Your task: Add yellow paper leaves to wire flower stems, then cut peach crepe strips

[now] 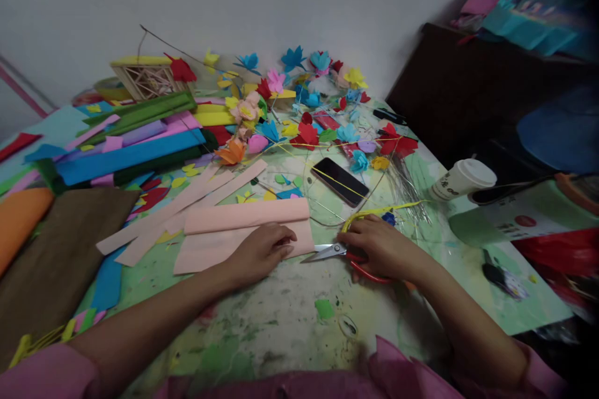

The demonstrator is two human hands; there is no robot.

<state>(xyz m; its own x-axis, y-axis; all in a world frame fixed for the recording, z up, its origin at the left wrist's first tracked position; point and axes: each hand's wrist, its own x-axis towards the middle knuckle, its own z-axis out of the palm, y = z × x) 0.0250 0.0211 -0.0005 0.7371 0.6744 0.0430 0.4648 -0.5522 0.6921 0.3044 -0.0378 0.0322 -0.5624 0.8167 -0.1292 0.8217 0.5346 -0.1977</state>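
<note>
A sheet of peach crepe paper [248,213], its far side rolled or folded over, lies before me on the table. My left hand [262,254] rests on its near part, fingers bent and closed at the lower right edge. In my right hand [378,245] is a pair of scissors [333,250] with red handles, held low over the tabletop. Their blades point left, slightly parted, with the tips close to the paper's near right corner. Cut peach strips [175,206] lie left of the sheet.
Beyond the sheet lie a phone [340,181], several paper flowers [307,134] and a bundle of thin wires [410,184]. Rolls of coloured crepe paper [128,156] fill the left. A lidded paper cup [463,179] and a pale green container [515,212] stand at the right edge.
</note>
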